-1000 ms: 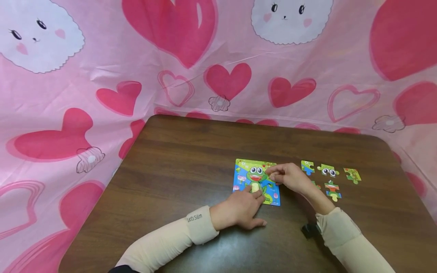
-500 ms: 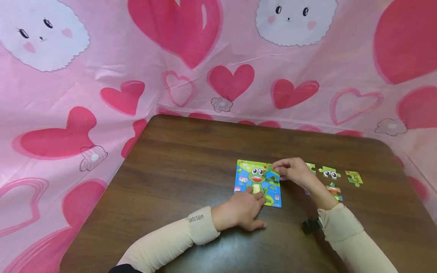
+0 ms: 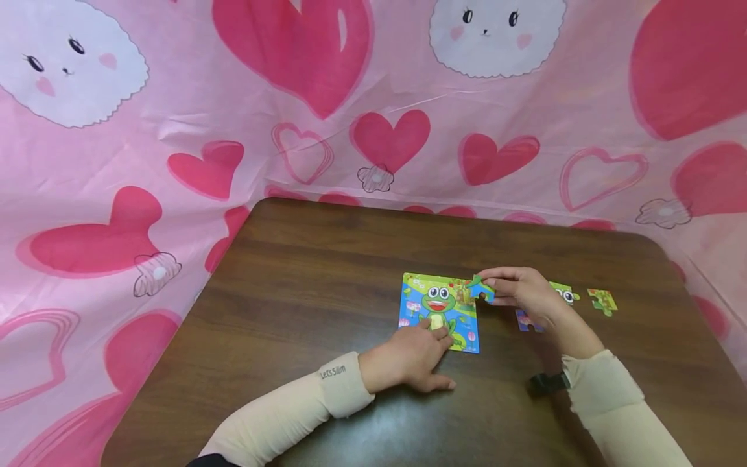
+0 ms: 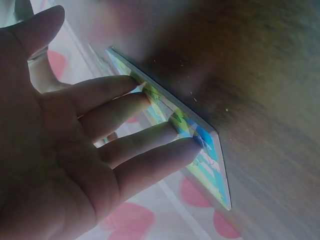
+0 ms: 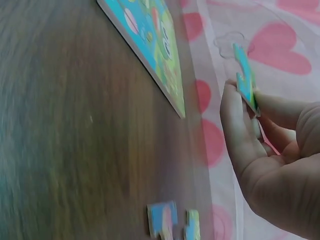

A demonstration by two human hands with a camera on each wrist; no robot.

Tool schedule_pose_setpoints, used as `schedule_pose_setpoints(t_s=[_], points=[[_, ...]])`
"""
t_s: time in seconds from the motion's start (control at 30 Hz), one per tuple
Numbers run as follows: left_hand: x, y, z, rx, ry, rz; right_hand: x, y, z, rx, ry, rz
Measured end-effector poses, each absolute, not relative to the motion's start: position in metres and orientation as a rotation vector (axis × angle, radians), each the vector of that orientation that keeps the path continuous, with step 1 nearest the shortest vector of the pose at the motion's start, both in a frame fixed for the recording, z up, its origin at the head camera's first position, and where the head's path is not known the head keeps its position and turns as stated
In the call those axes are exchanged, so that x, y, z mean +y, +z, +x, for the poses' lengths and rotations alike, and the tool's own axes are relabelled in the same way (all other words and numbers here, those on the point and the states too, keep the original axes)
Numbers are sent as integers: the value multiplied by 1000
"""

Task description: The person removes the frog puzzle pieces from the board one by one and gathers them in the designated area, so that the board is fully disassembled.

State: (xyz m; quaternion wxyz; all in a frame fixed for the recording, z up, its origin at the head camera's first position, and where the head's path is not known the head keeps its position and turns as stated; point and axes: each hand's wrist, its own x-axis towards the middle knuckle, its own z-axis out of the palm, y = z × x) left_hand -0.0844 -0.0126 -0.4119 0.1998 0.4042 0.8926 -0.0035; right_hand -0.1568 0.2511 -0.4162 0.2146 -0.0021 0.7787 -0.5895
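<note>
A square frog puzzle (image 3: 412, 295) lies flat on the brown table. My left hand (image 3: 413, 358) rests its fingertips on the lower part of the frog; in the left wrist view those fingers are straight and touch the puzzle's face (image 4: 212, 167). Just above the puzzle's upper right, my right hand (image 3: 528, 298) pinches a green and blue puzzle piece (image 3: 481, 290) between thumb and fingers. The right wrist view shows that piece (image 5: 245, 75) raised off the table, edge toward the camera. Some of the frog is hidden under my left fingers.
Loose puzzle pieces lie right of the frog puzzle: a blue and pink one (image 3: 528, 320), one with eyes (image 3: 566, 294), and a green and orange one (image 3: 602, 301). My right arm covers part of that area. Pink heart-print cloth (image 3: 391, 139) hangs behind the table (image 3: 327, 259).
My right hand has lifted the piece from the puzzle's right side and moved a little up and to the right with it. My left hand stays in place.
</note>
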Motion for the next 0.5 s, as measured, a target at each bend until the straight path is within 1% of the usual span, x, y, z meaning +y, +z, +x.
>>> schedule_pose_setpoints(t_s=[0.3,0.5], points=[[-13,-414,-84,2512,-23,1138,287,-411,-150,2134,-1701,-42],[-13,-414,-84,2507,-19,1140,314,-407,-141,2133,-1734,-15]])
